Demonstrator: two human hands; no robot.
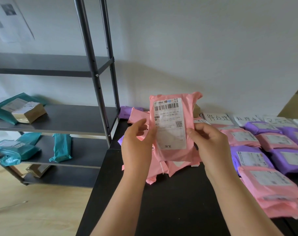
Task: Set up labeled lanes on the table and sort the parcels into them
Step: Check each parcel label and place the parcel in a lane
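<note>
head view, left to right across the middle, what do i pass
teal parcel on the shelf → cardboard box → shelf post → left hand → held pink parcel → right hand → purple parcel in the sorted rows

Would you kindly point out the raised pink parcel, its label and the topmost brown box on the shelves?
raised pink parcel point(175, 155), head view, plastic below label
label point(170, 123), head view, middle
brown box point(33, 117), head view, front side

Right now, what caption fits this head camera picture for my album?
Left hand and right hand hold up a pink parcel, label showing, over a black table.
</note>
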